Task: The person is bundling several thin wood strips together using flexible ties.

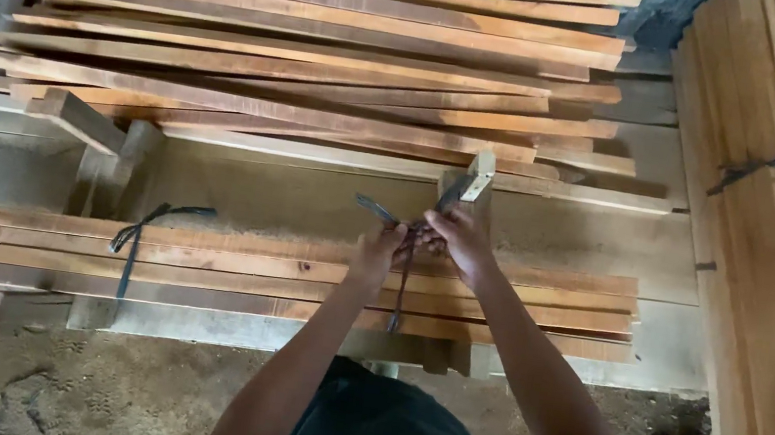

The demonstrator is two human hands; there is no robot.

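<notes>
Sawdust-covered ground [86,387] and a low wooden bench [310,199] fill the view, with loose reddish planks [309,58] heaped along the bench's far edge. Along the near edge lies a flat bundle of thin wooden slats [201,273], pale orange, rough-sawn and long. A dark strap [398,289] crosses this bundle right of its middle; it looks flat, narrow and limp, with its free ends sticking up. Both hands meet over it: the left hand [375,248] and the right hand [460,237] each pinch a strap end, close together. Another dark tie [138,230], already knotted, binds the bundle's left part. Strapped boards [763,247] stand at the right.
</notes>
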